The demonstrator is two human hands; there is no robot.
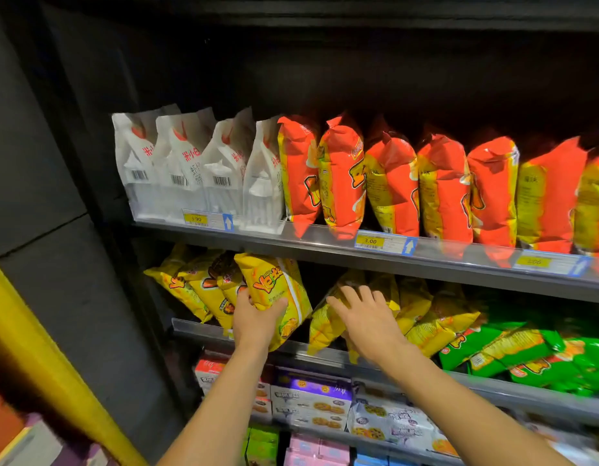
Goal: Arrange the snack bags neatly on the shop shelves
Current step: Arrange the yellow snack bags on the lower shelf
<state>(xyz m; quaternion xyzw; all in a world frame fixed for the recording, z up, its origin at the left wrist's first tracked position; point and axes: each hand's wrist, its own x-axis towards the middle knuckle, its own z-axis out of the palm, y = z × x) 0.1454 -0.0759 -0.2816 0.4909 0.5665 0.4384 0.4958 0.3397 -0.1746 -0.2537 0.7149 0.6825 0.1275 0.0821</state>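
On the middle shelf [328, 355] stand several yellow snack bags. My left hand [256, 319] grips one yellow bag [278, 287] from below and holds it upright and tilted at the shelf's front edge. Three more yellow bags [194, 287] lean behind it to the left. My right hand [365, 317] lies flat, fingers spread, on a leaning yellow bag [325, 326] at the head of a slanted row of yellow bags [426, 314]. A dark gap separates the two groups.
The top shelf [328, 245] holds white bags [177, 169] at the left and orange-yellow bags [392, 183] to the right. Green bags [526, 354] lie at the right of the middle shelf. Biscuit packs [311, 401] fill the lower shelf. A yellow post [39, 358] stands at left.
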